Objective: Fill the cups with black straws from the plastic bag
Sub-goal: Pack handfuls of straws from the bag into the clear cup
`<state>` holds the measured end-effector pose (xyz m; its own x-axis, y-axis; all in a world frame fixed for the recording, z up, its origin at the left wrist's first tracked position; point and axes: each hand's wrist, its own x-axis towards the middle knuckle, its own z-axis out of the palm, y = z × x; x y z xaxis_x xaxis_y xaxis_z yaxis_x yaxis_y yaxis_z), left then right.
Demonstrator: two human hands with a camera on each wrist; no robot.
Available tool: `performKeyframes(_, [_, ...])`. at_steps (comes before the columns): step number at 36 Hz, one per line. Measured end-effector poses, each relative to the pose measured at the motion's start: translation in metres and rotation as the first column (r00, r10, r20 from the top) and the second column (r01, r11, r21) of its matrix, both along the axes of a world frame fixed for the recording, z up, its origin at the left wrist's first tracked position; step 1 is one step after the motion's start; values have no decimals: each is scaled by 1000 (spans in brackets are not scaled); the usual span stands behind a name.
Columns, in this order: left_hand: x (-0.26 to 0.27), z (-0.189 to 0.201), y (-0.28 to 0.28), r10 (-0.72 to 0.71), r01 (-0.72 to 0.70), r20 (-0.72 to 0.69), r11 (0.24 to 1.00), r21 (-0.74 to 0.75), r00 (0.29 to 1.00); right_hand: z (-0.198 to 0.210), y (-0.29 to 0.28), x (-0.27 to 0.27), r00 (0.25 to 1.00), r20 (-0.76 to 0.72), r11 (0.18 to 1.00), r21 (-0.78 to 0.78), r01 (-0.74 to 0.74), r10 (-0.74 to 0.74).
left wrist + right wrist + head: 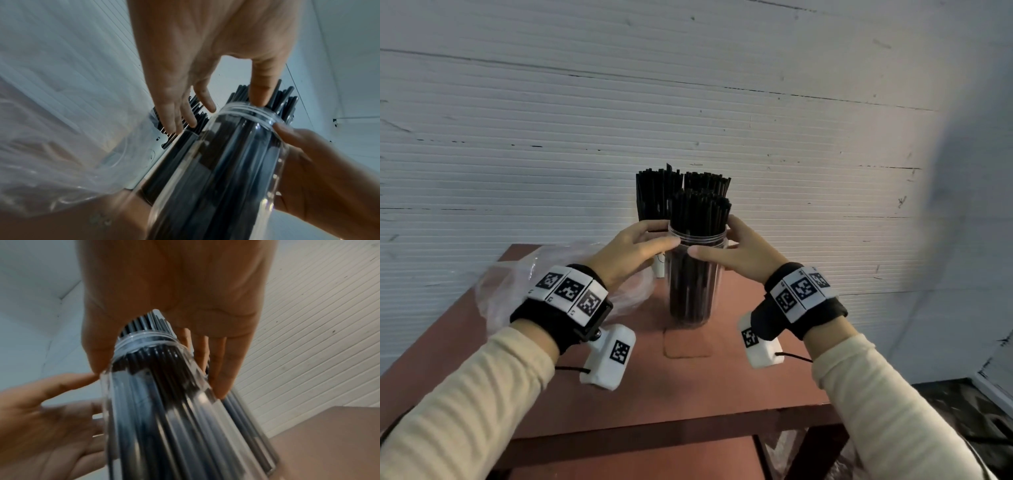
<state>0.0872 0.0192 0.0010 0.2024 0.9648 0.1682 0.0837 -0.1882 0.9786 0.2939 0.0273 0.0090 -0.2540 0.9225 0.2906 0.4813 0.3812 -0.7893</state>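
While both hands flank the clear cup (695, 274) near its threaded rim, the risk sits in how lightly they meet it. The left hand (631, 251) has its fingers nearly straight, thumb tip against the front wall and fingers reaching round the far side; the right hand (739, 251) mirrors it, fingers long and relaxed along the wall. Neither is curled tight round the cup (both look more like steadying touches than a grip), so I judge a lift from here could let the smooth plastic slide.

That cup stands on the reddish worktop (739, 383), packed with black straws (700, 212) that stick well above its rim. Tall, narrow and top-heavy, it would tip from an uneven push by either thumb, and the straws would fan out across the worktop or over its edge.

Just behind it stand two more bundles of straws (659, 195), the containers under them mostly hidden. A shove backward would knock the front cup into them, and all three could go over together.

Beside the left wrist lies the crumpled plastic bag (517, 281), seemingly empty though its folds hide part of the inside. If the left sleeve drags across it, the film could catch the wrist gear and tug the arm off line just as the cup is being moved.

The wrist views are blurred, so exact fingertip contact at the back of the cup cannot be told.
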Motion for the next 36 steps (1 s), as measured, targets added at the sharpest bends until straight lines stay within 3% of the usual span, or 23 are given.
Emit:
performKeyframes(6, [11, -1, 33, 382, -379, -1, 920, 101, 924, -6, 8, 41, 978, -43, 979, -12, 204, -204])
performKeyframes(10, [18, 3, 55, 505, -499, -2, 854, 147, 863, -7, 23, 65, 936, -57, 937, -30, 347, -348])
performKeyframes(15, [22, 4, 84, 497, -491, -85, 867, 86, 863, -8, 56, 79, 884, -80, 887, -9, 461, -460])
performKeyframes(24, [21, -13, 118, 449, -462, -220, 887, -13, 866, -5, 112, 67, 858, -43, 858, 1, 513, -513])
performKeyframes(36, [17, -22, 132, 470, -505, -295, 862, -51, 832, -11, 111, 68, 862, -67, 864, -43, 501, -503])
